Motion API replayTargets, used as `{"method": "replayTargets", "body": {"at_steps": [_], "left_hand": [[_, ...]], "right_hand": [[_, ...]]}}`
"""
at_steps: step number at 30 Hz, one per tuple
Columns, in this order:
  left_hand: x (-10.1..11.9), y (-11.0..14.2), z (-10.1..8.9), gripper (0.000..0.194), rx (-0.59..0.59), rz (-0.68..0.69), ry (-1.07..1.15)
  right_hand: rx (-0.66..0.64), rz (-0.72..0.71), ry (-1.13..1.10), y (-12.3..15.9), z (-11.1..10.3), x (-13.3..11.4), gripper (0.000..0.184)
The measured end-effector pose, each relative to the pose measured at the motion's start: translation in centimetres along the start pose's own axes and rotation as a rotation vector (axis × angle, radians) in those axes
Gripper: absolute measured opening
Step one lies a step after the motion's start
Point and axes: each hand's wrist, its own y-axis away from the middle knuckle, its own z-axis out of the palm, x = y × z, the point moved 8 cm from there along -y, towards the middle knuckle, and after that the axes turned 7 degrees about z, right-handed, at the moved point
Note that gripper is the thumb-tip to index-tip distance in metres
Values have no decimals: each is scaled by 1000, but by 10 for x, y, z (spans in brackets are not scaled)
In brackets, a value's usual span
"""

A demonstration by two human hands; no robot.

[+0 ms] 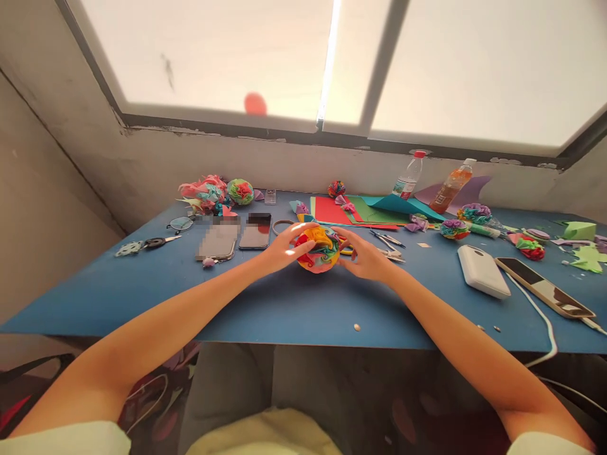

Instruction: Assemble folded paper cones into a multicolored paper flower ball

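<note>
A multicoloured paper flower ball (318,253) in yellow, red, pink and teal is held just above the blue table, near the middle. My left hand (287,246) is closed around its left side, with the thumb lying across the front. On the right, my right hand (359,254) has curved fingers, with thumb and fingertips at the ball's edge. Yellow-handled scissors (348,249) lie partly hidden behind the right hand. Beyond the ball are red sheets of paper (327,210) and green sheets (372,213).
Left on the blue table (142,297) are two phones (255,231), black scissors (156,242), glasses (181,224) and paper flowers (240,191). Rightward are two bottles (454,184), a white power bank (482,272), a cabled phone (545,287), more paper flowers (455,229) and green scraps (588,258).
</note>
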Motion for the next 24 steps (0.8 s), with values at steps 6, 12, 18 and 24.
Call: {"method": "replayTargets", "body": {"at_steps": [6,12,18,24], "left_hand": [[14,1,-10,40,147,88,-239],[28,6,-5,36,194,193,-364],[32,9,-6,29,211,185,-412],[42,9,-2,33,200,267,-465]], "right_hand": [[98,-143,126,3,-15,-21,75],[408,-412,309,16,-33,-52,46],[456,-493,385,22,-23,-64,29],[388,-419,354,20,-23,-68,26]]}}
